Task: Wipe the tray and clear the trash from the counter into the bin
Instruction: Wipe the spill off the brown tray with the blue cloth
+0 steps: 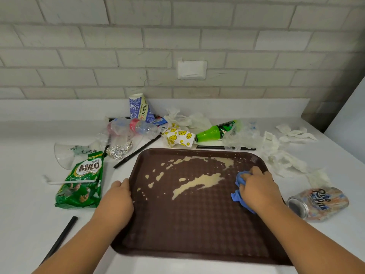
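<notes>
1. White smooth counter point(29, 194): flat and matte. It carries everything below.
2. Dark brown rectangular plastic tray point(197, 224): rounded corners, raised rim, fine waffle-textured floor. It lies flat on the counter directly in front of the person.
3. Left hand point(118, 198): forearm reaches in from the near side, and the fingers are curled over the tray's left rim, gripping it.
4. Right hand point(260, 190): palm down over the tray's right side, fingers closed around a bunched blue cloth point(240, 186) that is pressed to the tray floor.
5. Beige liquid spill point(199, 183): glossy irregular streaks and droplets on the far half of the tray, just left of the cloth.
6. Crumpled white tissues point(284, 157): thin and wrinkled, scattered beyond the tray's far right corner.
7. Green foil Milo pouch point(82, 180): creased, lying flat to the left of the tray.
8. Crushed aluminium drink can point(320, 203): dented, on its side to the right of the tray.
9. Clear plastic cup point(73, 155): tipped over, far left of the tray.
10. Green plastic bottle point(215, 131): on its side behind the tray.
11. Blue and white paper cup point(139, 107): inverted, tilted, behind the tray.
12. Yellow smiley-print paper wrapper point(178, 136): crumpled, just behind the tray's far edge.
13. Silver foil ball point(119, 150): crinkled, off the tray's far left corner.
14. Black plastic straw point(138, 152): lies diagonally beside that same corner.
</notes>
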The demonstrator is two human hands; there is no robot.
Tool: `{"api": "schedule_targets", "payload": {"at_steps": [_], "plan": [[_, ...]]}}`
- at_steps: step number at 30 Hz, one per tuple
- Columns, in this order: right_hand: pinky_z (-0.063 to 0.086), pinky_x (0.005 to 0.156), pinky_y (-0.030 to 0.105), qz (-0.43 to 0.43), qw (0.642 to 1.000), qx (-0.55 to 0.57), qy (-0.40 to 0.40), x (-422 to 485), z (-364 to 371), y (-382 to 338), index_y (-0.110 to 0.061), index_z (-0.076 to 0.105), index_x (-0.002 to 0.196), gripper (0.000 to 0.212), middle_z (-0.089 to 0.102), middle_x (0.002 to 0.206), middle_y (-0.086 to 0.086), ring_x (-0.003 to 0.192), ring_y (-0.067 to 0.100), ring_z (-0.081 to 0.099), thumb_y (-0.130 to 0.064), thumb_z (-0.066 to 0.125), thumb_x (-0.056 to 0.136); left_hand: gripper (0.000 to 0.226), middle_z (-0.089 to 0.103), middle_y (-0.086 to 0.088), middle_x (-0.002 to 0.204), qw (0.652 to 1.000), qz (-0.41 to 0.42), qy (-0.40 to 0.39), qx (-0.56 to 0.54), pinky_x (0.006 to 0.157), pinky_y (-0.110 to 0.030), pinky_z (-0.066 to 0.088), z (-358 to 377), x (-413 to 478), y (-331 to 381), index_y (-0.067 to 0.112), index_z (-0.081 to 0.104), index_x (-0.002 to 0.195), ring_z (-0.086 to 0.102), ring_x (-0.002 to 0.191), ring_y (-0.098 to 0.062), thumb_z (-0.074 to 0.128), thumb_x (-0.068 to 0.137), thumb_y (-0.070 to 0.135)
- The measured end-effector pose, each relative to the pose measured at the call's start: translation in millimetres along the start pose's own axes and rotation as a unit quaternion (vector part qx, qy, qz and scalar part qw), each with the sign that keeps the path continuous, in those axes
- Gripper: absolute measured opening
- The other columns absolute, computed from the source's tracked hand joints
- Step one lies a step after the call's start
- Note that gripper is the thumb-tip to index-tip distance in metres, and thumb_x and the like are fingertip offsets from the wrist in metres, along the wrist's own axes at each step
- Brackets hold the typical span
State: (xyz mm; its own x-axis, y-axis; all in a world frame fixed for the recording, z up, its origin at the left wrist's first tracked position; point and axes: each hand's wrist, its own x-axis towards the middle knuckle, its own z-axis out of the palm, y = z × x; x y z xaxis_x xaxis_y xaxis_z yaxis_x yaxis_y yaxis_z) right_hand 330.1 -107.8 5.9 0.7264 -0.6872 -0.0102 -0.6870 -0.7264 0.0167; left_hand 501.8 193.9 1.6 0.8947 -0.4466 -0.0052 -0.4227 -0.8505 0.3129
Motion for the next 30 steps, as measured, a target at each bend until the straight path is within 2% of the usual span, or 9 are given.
{"api": "schedule_targets", "payload": {"at_steps": [6, 9, 12, 14, 17, 21, 25, 28, 30], "plan": [[0.046, 0.082, 0.027, -0.006, 1.0, -0.004, -0.002, 1, 0, 1, -0.029, 0.049, 0.126, 0.032, 0.037, 0.125, -0.002, 0.106, 0.021, 0.041, -0.036, 0.041, 0.096, 0.032, 0.042, -0.002, 0.082, 0.997, 0.012, 0.044, -0.061, 0.064, -0.027, 0.033, 2, 27, 0, 0.011, 0.052, 0.122, 0.04, 0.064, -0.013, 0.038, 0.094, 0.006], [0.041, 0.081, 0.023, 0.005, 1.0, 0.015, -0.009, 15, -5, 7, -0.029, 0.052, 0.127, 0.032, 0.042, 0.125, -0.002, 0.107, 0.021, 0.044, -0.031, 0.04, 0.097, 0.04, 0.053, -0.006, 0.09, 0.993, 0.015, 0.054, -0.105, 0.07, -0.028, 0.035, 5, 27, -6, 0.018, 0.047, 0.135, 0.047, 0.076, -0.018, 0.038, 0.097, 0.012], [0.041, 0.087, 0.025, 0.045, 0.999, 0.024, -0.013, 25, -6, 7, -0.029, 0.051, 0.129, 0.034, 0.043, 0.128, -0.001, 0.108, 0.022, 0.042, -0.03, 0.038, 0.098, 0.044, 0.06, -0.01, 0.108, 0.989, 0.009, 0.051, -0.138, 0.082, -0.031, 0.04, 7, 26, -9, 0.022, 0.043, 0.14, 0.056, 0.097, -0.025, 0.04, 0.097, 0.015], [0.043, 0.09, 0.027, 0.002, 1.0, 0.014, -0.005, 27, 1, 0, -0.029, 0.048, 0.132, 0.037, 0.04, 0.132, -0.002, 0.11, 0.023, 0.04, -0.035, 0.04, 0.096, 0.044, 0.06, -0.011, 0.114, 0.987, 0.007, 0.055, -0.151, 0.086, -0.032, 0.041, 8, 25, -9, 0.021, 0.044, 0.14, 0.056, 0.103, -0.026, 0.041, 0.097, 0.015], [0.042, 0.096, 0.028, -0.074, 0.996, 0.057, -0.01, 31, 1, -4, -0.032, 0.05, 0.133, 0.037, 0.041, 0.134, -0.005, 0.113, 0.021, 0.038, -0.035, 0.042, 0.097, 0.043, 0.061, -0.012, 0.113, 0.985, 0.007, 0.065, -0.163, 0.084, -0.032, 0.04, 10, 25, -10, 0.02, 0.046, 0.139, 0.056, 0.103, -0.027, 0.042, 0.096, 0.014], [0.041, 0.096, 0.027, -0.045, 0.998, 0.032, 0.014, 35, -2, 1, -0.031, 0.054, 0.13, 0.036, 0.041, 0.134, -0.005, 0.112, 0.021, 0.04, -0.033, 0.042, 0.096, 0.043, 0.061, -0.01, 0.112, 0.983, 0.002, 0.067, -0.171, 0.084, -0.032, 0.04, 11, 25, -11, 0.021, 0.046, 0.139, 0.056, 0.103, -0.026, 0.041, 0.097, 0.015], [0.035, 0.098, 0.02, -0.157, 0.982, 0.104, -0.034, 25, 0, -11, -0.032, 0.062, 0.122, 0.034, 0.042, 0.13, -0.011, 0.114, 0.018, 0.038, -0.023, 0.047, 0.093, 0.043, 0.061, -0.01, 0.112, 0.983, 0.003, 0.067, -0.17, 0.084, -0.032, 0.04, 11, 25, -10, 0.021, 0.045, 0.139, 0.056, 0.104, -0.026, 0.041, 0.097, 0.015], [0.039, 0.098, 0.022, -0.118, 0.987, 0.113, -0.004, 27, -1, -10, -0.032, 0.06, 0.125, 0.033, 0.044, 0.132, -0.011, 0.113, 0.017, 0.04, -0.026, 0.045, 0.095, 0.043, 0.061, -0.01, 0.115, 0.983, 0.0, 0.064, -0.171, 0.083, -0.032, 0.04, 10, 24, -9, 0.021, 0.045, 0.14, 0.056, 0.105, -0.026, 0.041, 0.097, 0.015], [0.037, 0.094, 0.018, -0.115, 0.989, 0.093, 0.015, 24, 2, -13, -0.033, 0.057, 0.126, 0.034, 0.042, 0.132, -0.012, 0.11, 0.015, 0.038, -0.028, 0.043, 0.096, 0.043, 0.061, -0.01, 0.115, 0.984, -0.001, 0.064, -0.168, 0.083, -0.032, 0.04, 10, 23, -8, 0.021, 0.045, 0.14, 0.056, 0.105, -0.027, 0.041, 0.097, 0.016]]}}
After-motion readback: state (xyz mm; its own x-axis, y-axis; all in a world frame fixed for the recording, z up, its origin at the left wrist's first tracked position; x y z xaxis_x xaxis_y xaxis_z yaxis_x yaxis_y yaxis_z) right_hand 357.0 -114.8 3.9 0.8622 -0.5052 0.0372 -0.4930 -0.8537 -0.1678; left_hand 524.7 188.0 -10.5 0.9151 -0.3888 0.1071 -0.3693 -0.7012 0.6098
